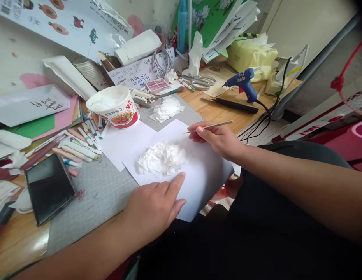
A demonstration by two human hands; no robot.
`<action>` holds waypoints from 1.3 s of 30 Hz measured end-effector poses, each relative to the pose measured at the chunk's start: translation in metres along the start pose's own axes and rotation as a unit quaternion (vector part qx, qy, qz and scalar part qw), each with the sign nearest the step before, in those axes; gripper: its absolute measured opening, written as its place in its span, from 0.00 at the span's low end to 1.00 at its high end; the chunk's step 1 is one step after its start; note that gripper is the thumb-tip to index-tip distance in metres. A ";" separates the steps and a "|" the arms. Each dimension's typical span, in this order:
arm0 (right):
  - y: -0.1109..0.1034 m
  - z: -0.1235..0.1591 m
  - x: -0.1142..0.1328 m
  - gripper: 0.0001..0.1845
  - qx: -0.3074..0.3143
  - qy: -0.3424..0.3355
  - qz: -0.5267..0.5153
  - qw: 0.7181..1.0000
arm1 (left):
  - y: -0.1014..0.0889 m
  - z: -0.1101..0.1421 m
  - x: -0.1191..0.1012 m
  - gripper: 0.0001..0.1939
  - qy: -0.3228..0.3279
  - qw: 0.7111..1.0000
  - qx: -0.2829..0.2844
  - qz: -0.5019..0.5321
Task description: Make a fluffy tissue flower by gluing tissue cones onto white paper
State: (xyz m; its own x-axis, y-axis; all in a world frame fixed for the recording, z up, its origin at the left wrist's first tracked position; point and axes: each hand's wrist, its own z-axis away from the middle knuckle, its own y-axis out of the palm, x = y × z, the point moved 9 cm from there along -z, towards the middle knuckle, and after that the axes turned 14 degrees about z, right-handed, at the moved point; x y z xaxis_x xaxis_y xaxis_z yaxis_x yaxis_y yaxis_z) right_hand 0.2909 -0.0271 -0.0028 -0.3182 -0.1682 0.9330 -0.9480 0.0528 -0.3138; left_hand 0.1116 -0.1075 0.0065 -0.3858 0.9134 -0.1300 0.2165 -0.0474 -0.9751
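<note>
Two hands on my head-cam feed: right hand has fingers pinched on a thin pointed tool, left hand has thumb and index apart, fingertip right beside the white scrap pile on the paper sheet.

Just behind our left hand, our left forearm is bare and broadens away from the wrist. Our right forearm is likewise bare, narrow next to our right hand and thicker farther back. On the right thumb we can make out a short, rounded thumbnail. Below the right hand and to the right of the left, we wear plain black clothing across the lap, so dark that we cannot tell its folds or seams.
</note>
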 end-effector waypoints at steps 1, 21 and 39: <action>0.001 0.000 -0.001 0.24 0.003 0.000 0.000 1.000 | 0.001 0.000 0.000 0.22 -0.003 1.000 0.000 -0.007; 0.005 -0.010 -0.008 0.19 0.019 0.028 -0.016 0.999 | -0.009 0.006 -0.002 0.19 -0.102 0.991 -0.049 -0.067; 0.005 -0.013 -0.005 0.12 0.016 0.048 -0.023 0.998 | 0.012 -0.010 -0.017 0.14 -0.114 0.993 -0.025 0.008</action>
State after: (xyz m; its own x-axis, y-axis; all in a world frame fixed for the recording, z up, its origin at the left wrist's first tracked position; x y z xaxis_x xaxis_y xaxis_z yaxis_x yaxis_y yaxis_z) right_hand 0.2873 -0.0135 -0.0068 -0.2742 -0.0744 0.9588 -0.9617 0.0155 -0.2738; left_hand 0.1301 -0.1196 -0.0008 -0.5745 0.7966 -0.1882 0.2658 -0.0359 -0.9634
